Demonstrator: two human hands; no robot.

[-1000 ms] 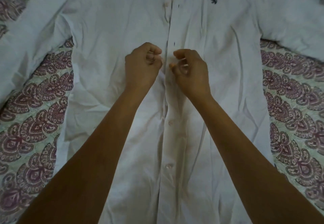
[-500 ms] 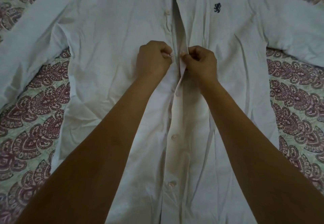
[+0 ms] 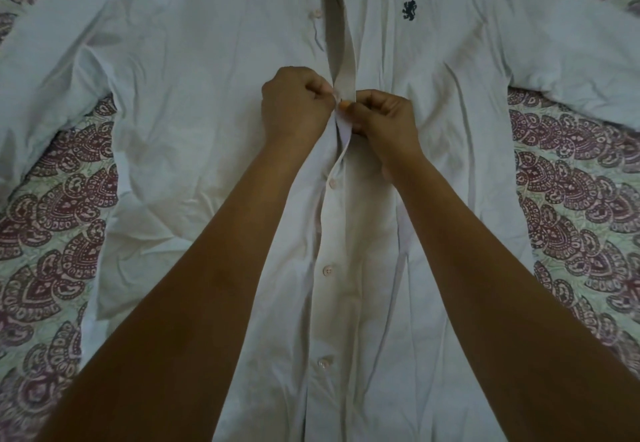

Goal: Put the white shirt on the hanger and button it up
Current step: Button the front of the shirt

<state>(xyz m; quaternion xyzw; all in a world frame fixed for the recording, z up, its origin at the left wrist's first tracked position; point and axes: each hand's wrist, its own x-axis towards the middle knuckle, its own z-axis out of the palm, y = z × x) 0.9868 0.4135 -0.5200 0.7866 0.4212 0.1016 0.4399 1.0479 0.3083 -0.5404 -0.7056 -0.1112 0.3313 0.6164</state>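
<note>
A white shirt (image 3: 194, 102) lies flat and face up on a patterned bedspread, sleeves spread to both sides, with a small dark emblem (image 3: 408, 10) on its chest. My left hand (image 3: 294, 104) pinches the left front edge at mid-chest. My right hand (image 3: 384, 119) pinches the buttonhole placket (image 3: 341, 61), which is lifted and folded over there. Three buttons (image 3: 327, 271) below my hands sit fastened. Above my hands the front is parted, with loose buttons (image 3: 316, 14) showing. No hanger is visible.
The bedspread (image 3: 52, 216) with maroon paisley print shows on both sides of the shirt body, under the sleeves. My forearms cross the lower part of the shirt.
My hands have closed in on the placket from a small gap apart and now pinch both front edges together. The placket has been lifted and folded.
</note>
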